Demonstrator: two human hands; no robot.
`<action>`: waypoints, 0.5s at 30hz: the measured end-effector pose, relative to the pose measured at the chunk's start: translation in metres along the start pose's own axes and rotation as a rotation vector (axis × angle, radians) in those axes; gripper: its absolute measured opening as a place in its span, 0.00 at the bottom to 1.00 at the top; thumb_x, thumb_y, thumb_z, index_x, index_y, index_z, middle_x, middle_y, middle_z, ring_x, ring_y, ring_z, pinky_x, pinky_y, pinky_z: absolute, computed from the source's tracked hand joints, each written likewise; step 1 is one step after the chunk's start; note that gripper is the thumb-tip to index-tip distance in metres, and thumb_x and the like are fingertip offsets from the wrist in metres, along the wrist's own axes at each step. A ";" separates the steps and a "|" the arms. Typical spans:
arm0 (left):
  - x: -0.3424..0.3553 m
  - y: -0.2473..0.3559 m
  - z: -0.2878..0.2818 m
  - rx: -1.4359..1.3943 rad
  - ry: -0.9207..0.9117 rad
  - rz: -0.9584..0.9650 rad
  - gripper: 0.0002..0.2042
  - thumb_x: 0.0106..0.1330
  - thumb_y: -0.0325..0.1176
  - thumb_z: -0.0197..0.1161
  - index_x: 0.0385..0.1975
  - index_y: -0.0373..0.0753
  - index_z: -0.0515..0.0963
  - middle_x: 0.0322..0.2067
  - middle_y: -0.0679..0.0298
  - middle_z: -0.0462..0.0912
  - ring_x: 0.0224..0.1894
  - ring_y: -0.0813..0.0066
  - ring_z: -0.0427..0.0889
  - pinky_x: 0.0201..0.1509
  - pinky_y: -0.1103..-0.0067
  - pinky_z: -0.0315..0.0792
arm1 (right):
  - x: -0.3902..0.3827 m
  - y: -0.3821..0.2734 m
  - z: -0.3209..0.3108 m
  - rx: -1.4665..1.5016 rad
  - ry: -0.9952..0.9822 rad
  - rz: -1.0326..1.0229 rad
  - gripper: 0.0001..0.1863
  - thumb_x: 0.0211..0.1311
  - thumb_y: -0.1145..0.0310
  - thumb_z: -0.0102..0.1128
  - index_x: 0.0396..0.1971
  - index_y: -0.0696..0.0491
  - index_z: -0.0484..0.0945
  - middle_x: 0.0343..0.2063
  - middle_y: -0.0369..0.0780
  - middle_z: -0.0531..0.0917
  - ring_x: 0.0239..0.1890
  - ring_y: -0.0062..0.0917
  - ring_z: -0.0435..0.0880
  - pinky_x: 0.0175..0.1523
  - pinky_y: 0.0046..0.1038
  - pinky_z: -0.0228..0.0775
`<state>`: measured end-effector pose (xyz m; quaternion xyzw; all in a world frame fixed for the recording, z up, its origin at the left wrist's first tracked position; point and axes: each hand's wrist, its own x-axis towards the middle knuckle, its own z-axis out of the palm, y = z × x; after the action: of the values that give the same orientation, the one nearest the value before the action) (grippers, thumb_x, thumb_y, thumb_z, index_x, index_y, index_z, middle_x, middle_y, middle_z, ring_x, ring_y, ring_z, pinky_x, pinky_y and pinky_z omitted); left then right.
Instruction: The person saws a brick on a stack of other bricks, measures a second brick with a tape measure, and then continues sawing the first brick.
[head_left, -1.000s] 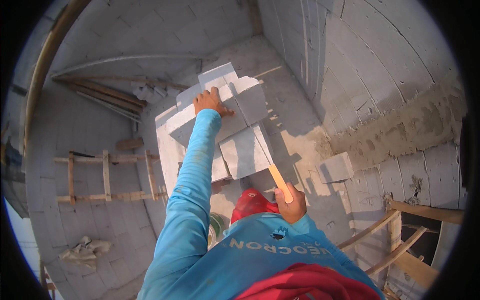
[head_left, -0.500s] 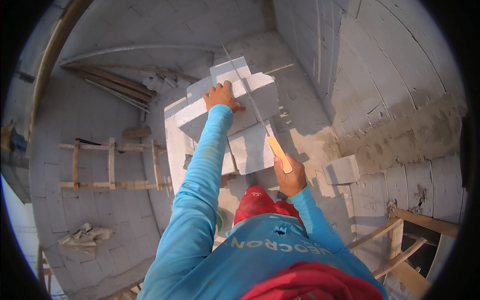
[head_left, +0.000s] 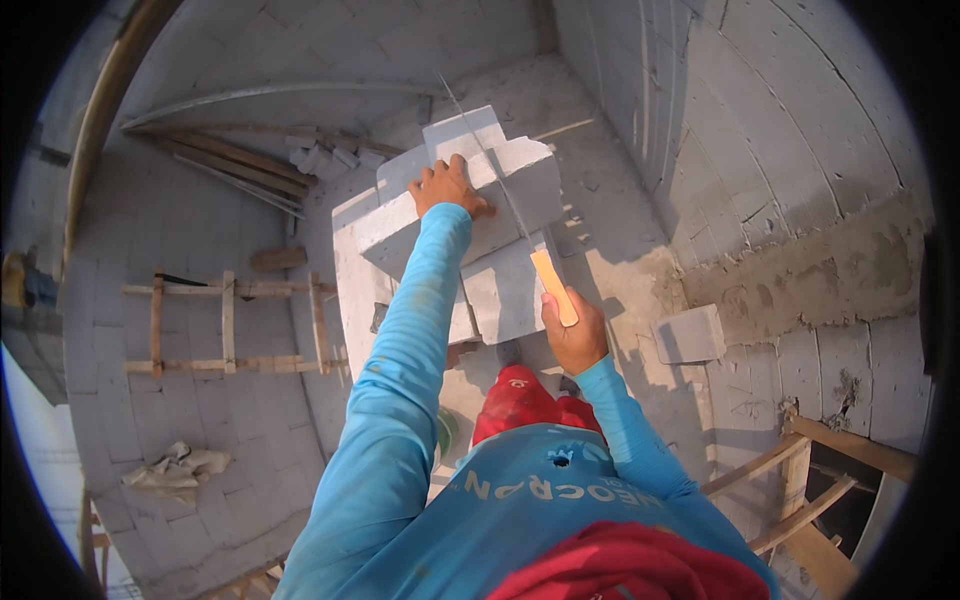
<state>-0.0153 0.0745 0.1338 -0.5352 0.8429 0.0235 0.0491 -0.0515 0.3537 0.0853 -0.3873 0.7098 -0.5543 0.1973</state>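
Observation:
Long sleeves cover both forearms. My left hand (head_left: 447,188) grips the top edge of a long light grey block (head_left: 398,238), its fingers bent over it and thumb to the right. My right hand (head_left: 578,335) is closed round the pale orange handle (head_left: 552,280) of a handsaw. The thin saw blade (head_left: 513,208) crosses the top block diagonally, just right of my left hand, its tip beyond the far edge. More grey blocks (head_left: 500,297) are stacked underneath and behind (head_left: 458,128).
Block walls (head_left: 760,120) surround the concrete floor (head_left: 625,265). Wooden ladder-like frames (head_left: 228,320) lie left, timbers (head_left: 235,170) lie at the back left, and more framing (head_left: 790,455) is at lower right. A loose block (head_left: 690,335) sits right; a crumpled sack (head_left: 175,470) lies lower left.
My right hand has pushed the saw forward across the top block, so the handle is now nearer the stack. My left hand stays on the block. The view has shifted slightly.

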 end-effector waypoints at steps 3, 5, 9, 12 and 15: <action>-0.002 0.001 0.002 -0.005 0.004 0.008 0.49 0.40 0.53 0.87 0.66 0.48 0.72 0.64 0.61 0.77 0.70 0.59 0.70 0.75 0.56 0.59 | -0.056 0.010 -0.023 -0.032 -0.025 0.055 0.12 0.70 0.64 0.64 0.32 0.56 0.77 0.22 0.51 0.81 0.28 0.54 0.83 0.30 0.45 0.72; -0.003 0.002 -0.001 0.001 0.001 0.012 0.48 0.40 0.52 0.87 0.66 0.48 0.71 0.63 0.61 0.77 0.70 0.59 0.70 0.75 0.56 0.59 | -0.100 0.016 -0.040 -0.010 -0.007 0.045 0.10 0.69 0.65 0.64 0.35 0.57 0.79 0.23 0.50 0.83 0.28 0.52 0.85 0.30 0.44 0.74; -0.012 -0.001 0.002 0.037 0.021 0.025 0.47 0.42 0.51 0.86 0.66 0.48 0.71 0.63 0.61 0.77 0.68 0.59 0.71 0.74 0.56 0.59 | -0.086 0.009 -0.038 -0.027 -0.022 0.039 0.09 0.69 0.65 0.63 0.36 0.57 0.80 0.24 0.50 0.84 0.28 0.52 0.85 0.32 0.43 0.75; -0.019 0.003 0.011 0.035 0.043 0.044 0.45 0.44 0.50 0.86 0.65 0.48 0.71 0.62 0.62 0.77 0.68 0.59 0.72 0.74 0.56 0.60 | -0.005 0.023 -0.007 -0.048 -0.036 -0.012 0.12 0.71 0.63 0.63 0.34 0.57 0.79 0.24 0.50 0.83 0.27 0.51 0.84 0.32 0.45 0.74; -0.018 0.006 0.008 0.037 0.066 0.032 0.44 0.43 0.50 0.85 0.63 0.48 0.72 0.61 0.62 0.77 0.68 0.59 0.71 0.74 0.56 0.59 | 0.011 0.000 -0.009 0.033 -0.008 -0.039 0.12 0.72 0.62 0.63 0.35 0.56 0.77 0.24 0.49 0.84 0.27 0.51 0.84 0.32 0.45 0.74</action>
<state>-0.0124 0.0937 0.1272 -0.5213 0.8528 -0.0089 0.0310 -0.0644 0.3509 0.0896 -0.4001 0.6921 -0.5681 0.1954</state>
